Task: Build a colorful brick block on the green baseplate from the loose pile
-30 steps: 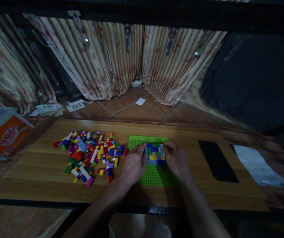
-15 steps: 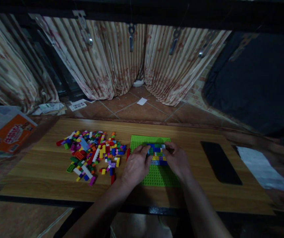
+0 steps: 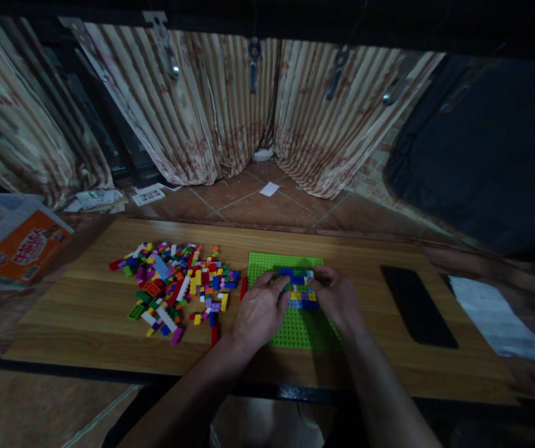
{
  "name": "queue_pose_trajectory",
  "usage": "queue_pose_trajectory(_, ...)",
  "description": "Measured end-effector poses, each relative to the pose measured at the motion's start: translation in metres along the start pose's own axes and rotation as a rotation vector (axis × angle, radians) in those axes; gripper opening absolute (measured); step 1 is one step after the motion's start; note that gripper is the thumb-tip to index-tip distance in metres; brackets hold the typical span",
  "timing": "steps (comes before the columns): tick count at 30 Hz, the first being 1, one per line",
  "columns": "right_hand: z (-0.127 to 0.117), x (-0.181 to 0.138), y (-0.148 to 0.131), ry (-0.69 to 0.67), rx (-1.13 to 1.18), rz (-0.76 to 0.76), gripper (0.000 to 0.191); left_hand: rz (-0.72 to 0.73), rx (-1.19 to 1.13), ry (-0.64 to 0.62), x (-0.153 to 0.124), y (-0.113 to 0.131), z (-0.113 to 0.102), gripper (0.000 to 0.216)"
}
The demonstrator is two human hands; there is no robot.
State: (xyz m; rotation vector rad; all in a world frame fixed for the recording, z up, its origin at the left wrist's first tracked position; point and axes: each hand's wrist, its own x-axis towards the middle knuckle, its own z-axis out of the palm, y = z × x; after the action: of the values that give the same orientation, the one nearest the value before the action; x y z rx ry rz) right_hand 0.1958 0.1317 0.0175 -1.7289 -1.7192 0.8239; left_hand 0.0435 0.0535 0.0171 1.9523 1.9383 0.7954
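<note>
Brick build: low, multi-coloured block point(image 3: 303, 297), mostly blue with yellow, white and green; sits on the upper half of the green baseplate point(image 3: 295, 334), between both hands.
Left hand: over the baseplate's left side point(image 3: 259, 312), thumb and fingertips at the build's left edge, close to each other; cannot tell if a piece is pinched between them.
Right hand: at the build's right edge point(image 3: 341, 303), fingers bent, thumb and index by the upper right corner; grip on a brick hidden, cannot tell.
Red brick: long one point(image 3: 244, 288), just left of the baseplate, near the left hand.
Loose bricks: mixed-colour spread point(image 3: 183, 287) on the left half of the wooden table point(image 3: 76, 330).
Black slab: flat, phone-like point(image 3: 419, 306), on the table, well right of the right hand.
White sheet: creased point(image 3: 501, 318), at the table's right edge.
Bin: clear plastic, orange label point(image 3: 22, 249), beyond the table's left end.
Floor: brown tiles point(image 3: 234, 205), small white paper point(image 3: 270, 189) on them.
Backdrop: striped curtains point(image 3: 230, 106) behind; dark cover point(image 3: 486, 143) at right.
</note>
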Motion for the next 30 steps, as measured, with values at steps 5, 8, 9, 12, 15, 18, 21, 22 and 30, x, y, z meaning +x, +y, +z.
queue_pose_trajectory(5, 0.001, -0.001, 0.0, 0.008, 0.024, 0.007, 0.04, -0.005, 0.0, -0.006, 0.0, 0.001, 0.0, 0.033)
queue_pose_trajectory(8, 0.0, -0.001, -0.001, 0.01, 0.017, 0.009, 0.042, -0.012, 0.016, -0.002, -0.001, 0.002, 0.0, 0.033)
queue_pose_trajectory(9, 0.0, -0.001, -0.001, 0.008, 0.017, 0.009, 0.042, -0.013, 0.022, 0.003, -0.001, 0.002, 0.0, 0.033)
queue_pose_trajectory(12, 0.0, 0.0, 0.0, -0.008, 0.015, 0.008, 0.043, -0.002, 0.029, 0.017, -0.001, 0.002, 0.001, 0.033)
queue_pose_trajectory(15, 0.0, 0.001, 0.003, -0.011, -0.006, 0.0, 0.043, 0.013, 0.031, 0.026, -0.001, 0.003, 0.001, 0.033)
queue_pose_trajectory(18, 0.0, 0.0, 0.004, -0.011, -0.018, -0.024, 0.039, 0.015, 0.035, 0.027, -0.002, 0.003, 0.001, 0.033)
queue_pose_trajectory(21, 0.0, -0.001, 0.005, -0.018, -0.043, -0.048, 0.037, 0.006, 0.028, 0.011, -0.002, 0.003, 0.0, 0.034)
queue_pose_trajectory(22, 0.001, -0.002, 0.005, -0.018, -0.058, -0.058, 0.037, 0.004, 0.025, 0.002, -0.002, 0.003, 0.0, 0.035)
queue_pose_trajectory(30, 0.008, -0.01, -0.001, -0.02, -0.235, -0.134, 0.058, 0.008, 0.014, -0.027, -0.002, 0.003, -0.002, 0.037)
